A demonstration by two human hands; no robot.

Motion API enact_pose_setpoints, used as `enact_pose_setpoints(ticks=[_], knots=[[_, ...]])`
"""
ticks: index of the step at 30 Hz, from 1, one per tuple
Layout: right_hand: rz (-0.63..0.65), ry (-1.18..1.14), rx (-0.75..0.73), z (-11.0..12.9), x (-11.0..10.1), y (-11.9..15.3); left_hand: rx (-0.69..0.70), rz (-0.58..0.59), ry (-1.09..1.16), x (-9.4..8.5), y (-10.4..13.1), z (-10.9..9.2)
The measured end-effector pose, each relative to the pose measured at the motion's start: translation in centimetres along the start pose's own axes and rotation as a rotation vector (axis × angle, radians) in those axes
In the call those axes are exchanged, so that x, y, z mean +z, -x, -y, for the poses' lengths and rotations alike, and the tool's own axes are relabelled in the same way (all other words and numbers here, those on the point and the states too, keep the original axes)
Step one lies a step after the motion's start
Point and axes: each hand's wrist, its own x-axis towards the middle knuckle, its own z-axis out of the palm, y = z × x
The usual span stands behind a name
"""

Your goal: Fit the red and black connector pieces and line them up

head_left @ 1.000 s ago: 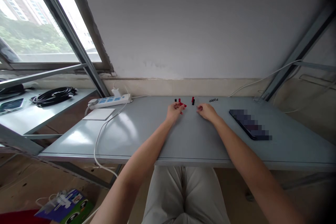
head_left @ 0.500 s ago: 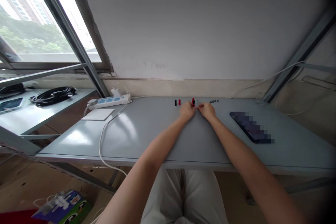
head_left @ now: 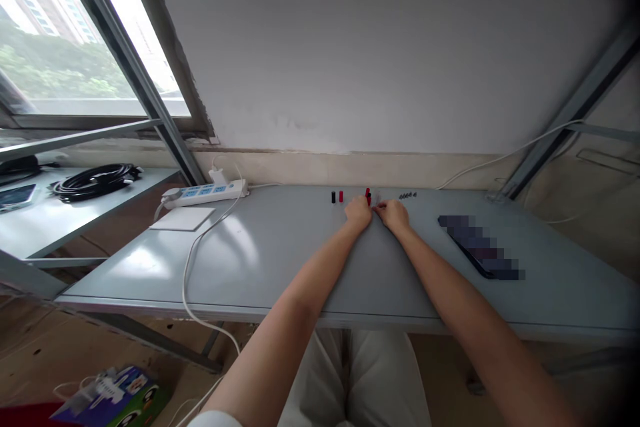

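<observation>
My left hand point(head_left: 358, 213) rests on the grey desk with its fingers curled round a small red-and-black piece point(head_left: 369, 196), which shows at the fingertips. Close beside it, my right hand point(head_left: 393, 214) has thumb and fingers pinched together; whatever lies in the pinch is too small to name. The two sets of fingertips nearly meet. Left of my left hand, a small black cylinder point(head_left: 333, 197) and a small red cylinder point(head_left: 341, 196) stand upright. Several tiny dark pieces point(head_left: 407, 195) lie in a row beyond my right hand.
A phone-like dark slab point(head_left: 477, 247), partly pixelated, lies on the right of the desk point(head_left: 300, 273). At the left are a power strip point(head_left: 205, 193), a flat white box point(head_left: 183, 219) and a white cable point(head_left: 186, 280) hanging over the front edge. The wall stands behind.
The camera view has shifted slightly. Both hands stay together at the same spot, with only small finger movement; the red-and-black piece remains at my left fingertips.
</observation>
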Motion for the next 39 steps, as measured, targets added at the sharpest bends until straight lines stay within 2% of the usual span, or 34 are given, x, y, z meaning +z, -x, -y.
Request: enact_pose_setpoints(ticks=[5,11,14,16,19,21,24,28,33,39], knots=[[0.007,0.000,0.010,-0.1,0.2,0.0,-0.014,0.017,-0.050,-0.1,-0.1,-0.4],[0.017,0.089,-0.011,0.1,-0.4,0.1,0.124,0.009,-0.161,-1.8,2.0,-0.3],[0.042,0.139,-0.023,1.2,-1.3,0.6,0.161,0.029,-0.188,-3.7,3.7,0.8],[0.066,0.077,-0.081,2.4,-1.6,1.2,0.135,0.008,-0.192,-4.9,4.7,2.0],[0.136,-0.087,-0.214,4.7,-1.1,1.7,0.112,-0.079,-0.175,-6.3,5.7,3.9],[0.172,-0.120,-0.232,6.1,-0.2,1.6,0.095,-0.107,-0.157,-6.8,6.0,5.0],[0.180,-0.100,-0.196,7.5,1.4,0.8,0.064,-0.126,-0.128,-7.2,6.0,5.9],[0.195,-0.041,-0.115,8.5,2.9,-0.7,0.007,-0.104,-0.134,-7.5,5.7,6.2],[0.261,-0.028,0.015,9.4,2.9,-1.8,-0.025,-0.032,-0.278,-7.8,5.8,5.9],[0.252,0.027,-0.004,10.2,2.8,-1.9,0.002,-0.063,-0.333,-7.9,6.0,5.7]])
